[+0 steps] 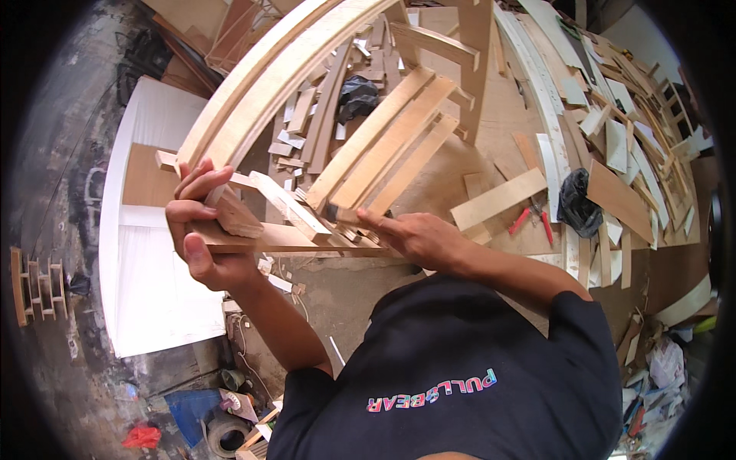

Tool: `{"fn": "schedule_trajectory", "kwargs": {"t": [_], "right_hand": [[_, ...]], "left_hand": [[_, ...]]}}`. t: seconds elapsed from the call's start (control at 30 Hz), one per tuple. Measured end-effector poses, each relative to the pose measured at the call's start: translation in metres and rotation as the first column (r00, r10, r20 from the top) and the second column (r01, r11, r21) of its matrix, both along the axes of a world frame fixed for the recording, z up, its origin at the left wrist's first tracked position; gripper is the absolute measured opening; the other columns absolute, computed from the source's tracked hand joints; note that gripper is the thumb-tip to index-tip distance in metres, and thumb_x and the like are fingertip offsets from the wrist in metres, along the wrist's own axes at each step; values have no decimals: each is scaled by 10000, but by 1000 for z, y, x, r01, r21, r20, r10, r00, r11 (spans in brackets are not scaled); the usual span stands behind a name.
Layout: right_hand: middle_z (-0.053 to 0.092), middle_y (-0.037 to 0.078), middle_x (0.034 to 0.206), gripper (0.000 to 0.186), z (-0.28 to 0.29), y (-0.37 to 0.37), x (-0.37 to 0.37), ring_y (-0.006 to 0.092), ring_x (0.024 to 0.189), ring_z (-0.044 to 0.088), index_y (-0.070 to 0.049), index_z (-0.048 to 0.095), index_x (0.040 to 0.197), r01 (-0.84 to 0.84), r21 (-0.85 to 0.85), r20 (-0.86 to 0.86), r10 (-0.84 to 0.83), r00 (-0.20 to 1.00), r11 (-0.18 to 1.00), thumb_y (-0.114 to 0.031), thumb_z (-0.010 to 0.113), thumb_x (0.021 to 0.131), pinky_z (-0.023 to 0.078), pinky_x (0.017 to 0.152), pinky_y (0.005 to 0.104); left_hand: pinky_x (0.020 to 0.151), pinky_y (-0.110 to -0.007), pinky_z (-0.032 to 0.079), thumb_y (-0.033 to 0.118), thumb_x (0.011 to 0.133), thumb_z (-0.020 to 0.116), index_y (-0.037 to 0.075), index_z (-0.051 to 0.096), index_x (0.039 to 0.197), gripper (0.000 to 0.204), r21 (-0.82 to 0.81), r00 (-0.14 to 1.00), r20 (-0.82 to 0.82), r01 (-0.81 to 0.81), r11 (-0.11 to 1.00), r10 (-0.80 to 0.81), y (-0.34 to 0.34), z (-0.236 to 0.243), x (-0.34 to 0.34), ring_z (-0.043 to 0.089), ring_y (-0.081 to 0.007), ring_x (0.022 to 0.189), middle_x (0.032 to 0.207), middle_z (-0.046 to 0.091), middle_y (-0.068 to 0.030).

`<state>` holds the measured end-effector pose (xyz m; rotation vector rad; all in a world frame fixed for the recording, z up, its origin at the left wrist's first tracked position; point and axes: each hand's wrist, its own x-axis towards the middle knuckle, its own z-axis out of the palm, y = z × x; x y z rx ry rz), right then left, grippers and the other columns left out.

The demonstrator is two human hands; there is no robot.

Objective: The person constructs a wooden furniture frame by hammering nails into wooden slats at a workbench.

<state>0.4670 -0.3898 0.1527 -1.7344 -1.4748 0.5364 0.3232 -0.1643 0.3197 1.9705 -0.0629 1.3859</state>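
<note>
My left hand (201,226) grips the near end of a wooden frame piece (268,234), a flat slat joined to long curved laminated rails (268,84) that arc up and away. My right hand (410,234) holds a small paintbrush with a dark bristle head (334,212). The bristles press against the joint where several straight wooden slats (383,149) meet the flat slat. Both forearms come in from below, over my dark shirt.
A white panel (149,284) lies at the left on the grey floor. Loose offcuts, planks and a black bag (579,203) cover the plywood surface at the right, with red-handled pliers (533,218). Cans and scraps sit near my feet at the lower left.
</note>
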Motion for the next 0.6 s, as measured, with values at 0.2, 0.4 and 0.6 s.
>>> {"fn": "schedule_trajectory", "kwargs": {"t": [0.2,0.4,0.6], "right_hand": [[712,257,1020,650,7,-4,4,439,910,690,-258,407,1610,51,28,-119,-47,992,998,-191,629,1002,535,817,510],[711,250,1013,575,-46,-37,-11,432,939,687,-222,501,1552,511,12,-194,-499,845,860,-252,644,996,535,832,499],[688,180,1005,537,-147,-131,9,403,905,686,-254,555,1515,672,-259,174,-651,739,694,-274,657,988,550,804,484]], "left_hand": [[1309,-552,114,410,936,348,59,499,919,383,38,1000,11,-15,999,15,4,-1,3,585,-391,1296,1092,731,-259],[1278,-566,269,538,1027,288,-36,428,1476,742,-171,953,237,-151,974,189,-23,-8,22,480,-438,1425,1451,559,-309],[1286,-522,225,499,1108,234,-4,200,1630,726,-260,858,329,-319,912,394,-64,-123,-10,327,-412,1533,1643,330,-286]]}}
